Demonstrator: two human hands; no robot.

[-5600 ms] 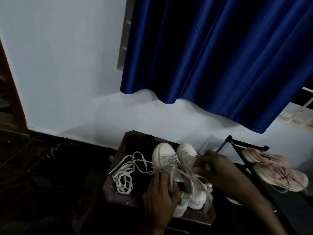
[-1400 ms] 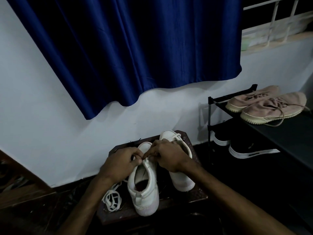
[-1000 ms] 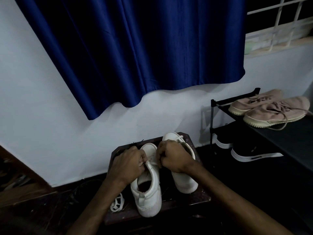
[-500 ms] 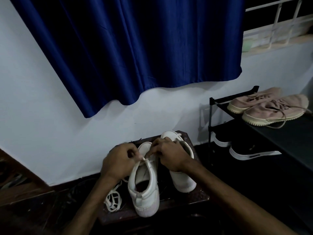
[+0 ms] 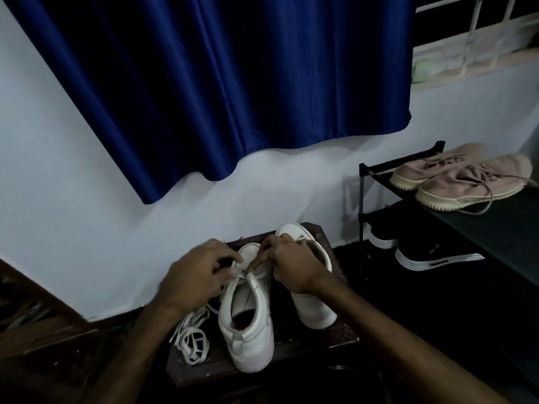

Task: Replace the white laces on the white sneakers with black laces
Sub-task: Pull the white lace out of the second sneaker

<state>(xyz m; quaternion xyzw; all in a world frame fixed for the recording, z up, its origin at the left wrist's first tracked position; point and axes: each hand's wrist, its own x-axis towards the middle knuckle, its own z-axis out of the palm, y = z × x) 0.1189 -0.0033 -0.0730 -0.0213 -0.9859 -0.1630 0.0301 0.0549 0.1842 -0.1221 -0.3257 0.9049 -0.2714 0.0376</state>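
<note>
Pinching lace (image 5: 242,276) at top eyelets of left sneaker (image 5: 248,319) w/ L hand (image 5: 198,278) + R hand (image 5: 294,269); fingers curled, tips nearly meeting, L blurred. Sneaker mid-stool (image 5: 335,336), heel toward near edge. 2nd sneaker (image 5: 313,307) just right, under R wrist, toe at far edge. Loose lace (image 5: 189,336), white, heaped at stool's left edge. Right of stool: rack (image 5: 481,228) w/ pink pair (image 5: 466,179) on top, black pair (image 5: 423,252) below.

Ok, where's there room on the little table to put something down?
The front right corner of the table, between the right sneaker and the edge, is bare. The rack's top shelf is bare nearer than the pink shoes. The left side is crowded: loose lace pile, left sneaker, and left hand and right hand pinching its lace.
</note>
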